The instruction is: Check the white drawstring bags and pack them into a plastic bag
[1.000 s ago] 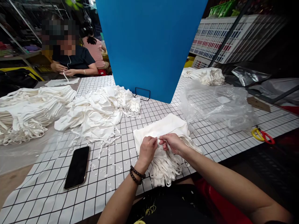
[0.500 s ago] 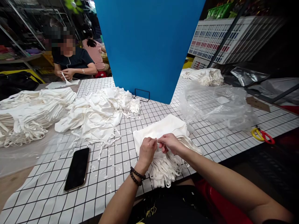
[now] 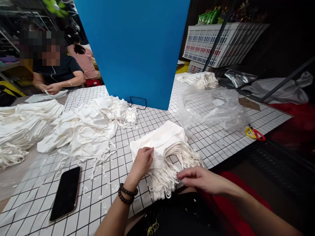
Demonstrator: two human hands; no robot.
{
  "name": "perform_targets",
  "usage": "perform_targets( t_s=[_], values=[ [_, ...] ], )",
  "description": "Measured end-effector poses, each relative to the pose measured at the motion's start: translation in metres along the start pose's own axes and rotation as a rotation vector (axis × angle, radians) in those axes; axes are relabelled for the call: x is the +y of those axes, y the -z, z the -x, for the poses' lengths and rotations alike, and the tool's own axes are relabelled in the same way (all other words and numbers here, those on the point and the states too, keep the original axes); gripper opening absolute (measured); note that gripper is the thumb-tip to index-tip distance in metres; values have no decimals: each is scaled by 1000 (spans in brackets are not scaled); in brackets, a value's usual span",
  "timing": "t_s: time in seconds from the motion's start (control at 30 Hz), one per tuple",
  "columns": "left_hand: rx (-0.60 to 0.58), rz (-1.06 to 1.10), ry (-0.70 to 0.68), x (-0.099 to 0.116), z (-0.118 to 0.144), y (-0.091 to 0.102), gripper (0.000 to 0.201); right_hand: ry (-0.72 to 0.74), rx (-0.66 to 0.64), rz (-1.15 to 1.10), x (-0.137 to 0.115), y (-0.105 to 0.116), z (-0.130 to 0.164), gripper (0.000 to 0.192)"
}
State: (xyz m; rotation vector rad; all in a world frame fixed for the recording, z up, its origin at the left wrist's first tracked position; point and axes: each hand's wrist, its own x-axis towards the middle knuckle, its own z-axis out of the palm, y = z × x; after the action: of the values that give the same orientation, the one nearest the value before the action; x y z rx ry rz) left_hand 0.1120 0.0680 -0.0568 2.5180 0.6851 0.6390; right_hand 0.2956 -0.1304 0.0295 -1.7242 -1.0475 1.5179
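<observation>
Head view: the two hands are no longer working together at one spot on the stack (image 3: 159, 139) of folded white cloth pieces. A second ago both were pinching at the same point on its near edge, fingertips almost meeting. Now the left hand (image 3: 142, 160) is staying on the stack, pressing down on its near left corner with fingers curled over the top layer; its grip is closed lightly on the cloth edge, pinning it rather than lifting it. The right hand (image 3: 199, 178) is pulling away toward the body, now sitting near the stack's front right, just past the loops (image 3: 172, 173) of white strap that spill from the stack toward the worktop's (image 3: 103, 186) near edge. Its fingers are drawn together with the tips pointing at the loops; whether anything thin is pinched between them is too small to tell.

The stack itself is lying where it was, in front of the blue board (image 3: 133, 49), so the change reads as one small pick at the edge ending and the right hand carrying off or dropping whatever came free.

Left of the stack a loose heap (image 3: 86, 126) of white cloth and a phone (image 3: 65, 193) are lying; right of the stack are a clear bag (image 3: 214, 109) and scissors (image 3: 254, 133). Far left of the board, another person (image 3: 55, 70) is handling cloth.
</observation>
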Motion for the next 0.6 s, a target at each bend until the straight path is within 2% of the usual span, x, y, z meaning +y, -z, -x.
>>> perform_targets(
  t_s=[0.07, 0.13, 0.2, 0.3, 0.4, 0.5, 0.6],
  values=[
    [-17, -71, 7, 4, -6, 6, 35, 1, 327, 148, 19, 22, -3, 31],
    [28, -122, 6, 14, -15, 10, 37, -5, 688, 352, 39, 44, -18, 32],
    [62, -110, -29, 33, -29, 10, 38, 2, 863, 510, 56, 61, -37, 32],
    [-18, -61, -136, 66, -52, -3, 38, 76, 886, 582, 69, 74, -56, 24],
    [-131, -54, -289, 95, -77, -29, 41, 153, 884, 511, 69, 78, -58, 17],
    [-207, -65, -411, 111, -98, -60, 38, 242, 893, 444, 66, 79, -53, 16],
    [-259, -108, -408, 118, -109, -81, 24, 281, 898, 414, 65, 80, -46, 18]
  ],
)
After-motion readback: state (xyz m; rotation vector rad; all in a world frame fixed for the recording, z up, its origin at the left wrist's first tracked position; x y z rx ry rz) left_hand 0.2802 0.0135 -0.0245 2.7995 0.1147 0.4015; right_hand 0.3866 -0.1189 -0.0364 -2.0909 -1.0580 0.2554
